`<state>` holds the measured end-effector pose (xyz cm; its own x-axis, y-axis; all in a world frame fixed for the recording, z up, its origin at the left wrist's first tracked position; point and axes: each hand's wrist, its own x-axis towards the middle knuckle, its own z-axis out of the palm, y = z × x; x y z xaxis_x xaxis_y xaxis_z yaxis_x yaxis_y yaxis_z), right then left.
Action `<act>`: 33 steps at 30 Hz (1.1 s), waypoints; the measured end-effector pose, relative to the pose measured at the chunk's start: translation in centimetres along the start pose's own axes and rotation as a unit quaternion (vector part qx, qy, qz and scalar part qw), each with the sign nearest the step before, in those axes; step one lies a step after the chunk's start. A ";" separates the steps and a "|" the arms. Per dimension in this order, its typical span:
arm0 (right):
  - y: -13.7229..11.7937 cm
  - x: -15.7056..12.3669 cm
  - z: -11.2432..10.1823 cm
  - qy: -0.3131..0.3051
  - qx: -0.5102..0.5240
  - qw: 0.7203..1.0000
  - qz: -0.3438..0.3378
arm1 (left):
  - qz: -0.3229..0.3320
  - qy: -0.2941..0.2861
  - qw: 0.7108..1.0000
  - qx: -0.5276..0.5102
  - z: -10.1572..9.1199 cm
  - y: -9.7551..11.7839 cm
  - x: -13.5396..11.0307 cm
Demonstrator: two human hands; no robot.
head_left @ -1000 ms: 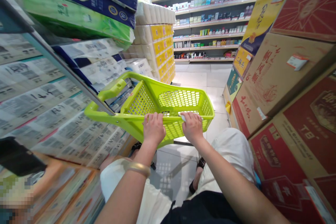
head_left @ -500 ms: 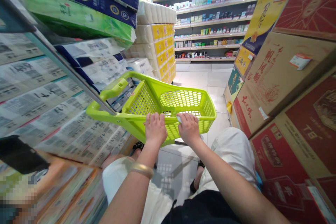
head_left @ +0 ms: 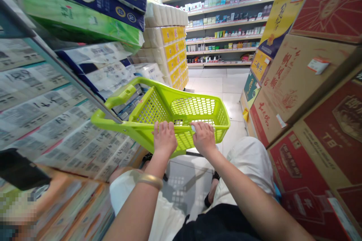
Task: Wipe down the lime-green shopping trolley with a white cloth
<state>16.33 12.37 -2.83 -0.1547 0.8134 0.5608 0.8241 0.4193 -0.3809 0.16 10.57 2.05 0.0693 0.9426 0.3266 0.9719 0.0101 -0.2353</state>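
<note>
A lime-green plastic shopping cart point(head_left: 200, 102) with perforated walls stands crosswise in front of me. Its basket holds nothing that I can see. My left hand point(head_left: 164, 139) is closed over the near rim, fingers curled across the top edge. Further right on the same rim, my right hand point(head_left: 204, 138) is also closed, with a small white patch by its thumb that I cannot make out. The cart's handle point(head_left: 120, 97) points to the left, apart from both hands.
Stacked tissue packs point(head_left: 82, 22) rise on the left, beside a slanted metal pole point(head_left: 70, 71). Cardboard cartons point(head_left: 296, 75) are piled on the right. Shelves of small goods point(head_left: 226, 19) stand at the back, past a tiled floor point(head_left: 207, 83). A black phone-like object point(head_left: 24, 169) is at lower left.
The cart and surroundings have shifted slightly left in view. My left hand moved left by a similar small amount, while my right hand stays almost in place. Both grips look unchanged.
</note>
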 end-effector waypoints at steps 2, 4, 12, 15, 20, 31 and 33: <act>1.3 -0.2 -0.4 0.010 -0.005 1.000 0.014 | 0.002 -0.002 1.000 0.002 0.1 -0.5 0.3; 2.5 -0.5 -0.8 0.026 -0.008 0.999 0.034 | 0.002 -0.003 1.000 0.002 0.2 -0.9 0.6; 2.1 -1.4 -0.5 0.036 -0.004 0.998 0.048 | -0.013 -0.033 0.998 -0.055 -0.1 -2.7 1.6; 1.1 -1.5 -0.1 0.037 -0.009 0.998 0.050 | -0.006 0.000 0.996 -0.093 -0.1 -1.7 0.8; -0.4 -1.7 0.1 0.020 -0.028 0.999 0.031 | 0.098 -0.011 0.981 -0.170 0.8 2.3 -1.2; -1.6 -4.3 -0.5 -0.021 -0.003 0.999 -0.042 | 0.045 -0.005 0.988 -0.148 2.2 1.2 -2.5; -1.4 -4.9 -0.5 -0.022 0.020 0.997 -0.066 | 0.036 -0.005 0.989 -0.146 2.1 1.0 -2.5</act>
<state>16.21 7.55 -4.66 -0.2849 0.7672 0.5746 0.7731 0.5383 -0.3355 0.44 8.90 -0.97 0.1390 0.9408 0.3092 0.9882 -0.1519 0.0177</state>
